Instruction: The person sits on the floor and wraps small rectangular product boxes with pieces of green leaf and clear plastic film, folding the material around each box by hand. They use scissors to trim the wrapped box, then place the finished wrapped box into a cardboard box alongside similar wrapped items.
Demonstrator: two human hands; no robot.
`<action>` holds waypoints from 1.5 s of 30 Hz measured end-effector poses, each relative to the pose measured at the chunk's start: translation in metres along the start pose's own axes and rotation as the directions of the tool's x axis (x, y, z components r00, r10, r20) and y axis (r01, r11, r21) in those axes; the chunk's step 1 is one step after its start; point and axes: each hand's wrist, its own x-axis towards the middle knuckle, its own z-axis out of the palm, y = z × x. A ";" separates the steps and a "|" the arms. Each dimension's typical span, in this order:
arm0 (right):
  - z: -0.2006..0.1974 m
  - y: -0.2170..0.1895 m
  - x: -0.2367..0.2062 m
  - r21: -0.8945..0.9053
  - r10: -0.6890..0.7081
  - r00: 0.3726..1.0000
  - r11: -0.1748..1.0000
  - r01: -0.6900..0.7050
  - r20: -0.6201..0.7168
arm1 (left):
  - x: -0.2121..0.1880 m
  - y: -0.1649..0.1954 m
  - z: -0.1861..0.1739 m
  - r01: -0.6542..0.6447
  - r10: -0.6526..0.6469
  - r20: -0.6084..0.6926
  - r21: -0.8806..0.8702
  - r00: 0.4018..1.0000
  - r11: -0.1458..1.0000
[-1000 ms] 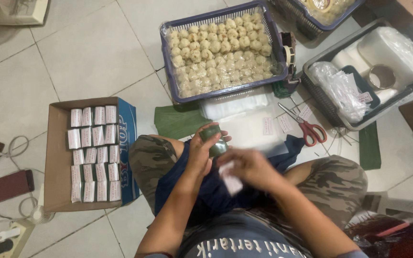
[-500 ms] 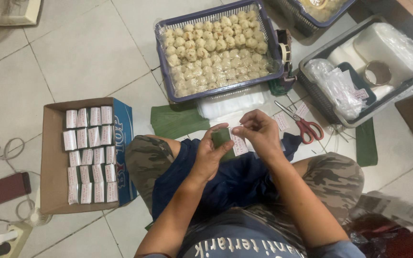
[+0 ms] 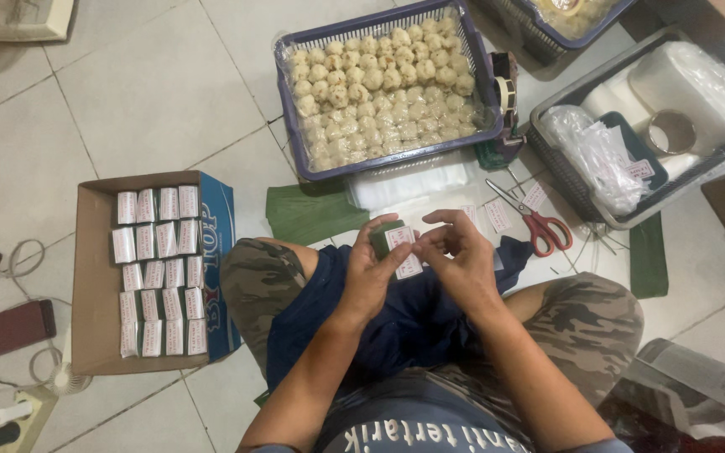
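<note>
Evidently a white paper label (image 3: 408,252) is being pressed onto a green leaf-wrapped parcel (image 3: 383,237), gripped above the lap by the left hand (image 3: 372,273); the right hand (image 3: 456,256) pinches the label, which probably needs smoothing flat next

Green leaf parcel (image 3: 382,237) with white label (image 3: 404,250), red-handled scissors (image 3: 539,225), camouflage shorts (image 3: 585,323).

Soft, even overhead light, faint shadows, sharp centre, slight wide-angle bending at edges.
</note>
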 end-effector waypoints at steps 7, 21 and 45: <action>0.003 -0.015 -0.004 -0.207 -0.054 0.999 0.977 0.051 -0.009 | 0.001 -0.009 -0.009 -0.034 0.035 -0.053 0.002 0.998 0.999; -0.006 -0.003 0.003 -0.471 -0.382 0.894 0.760 0.448 0.234 | 0.022 -0.013 0.010 -0.105 0.102 -0.045 -0.090 0.994 0.990; -0.149 0.219 0.185 0.419 0.291 0.927 0.892 -0.173 -0.238 | 0.046 -0.034 0.021 -0.014 0.022 -0.176 0.046 0.984 0.999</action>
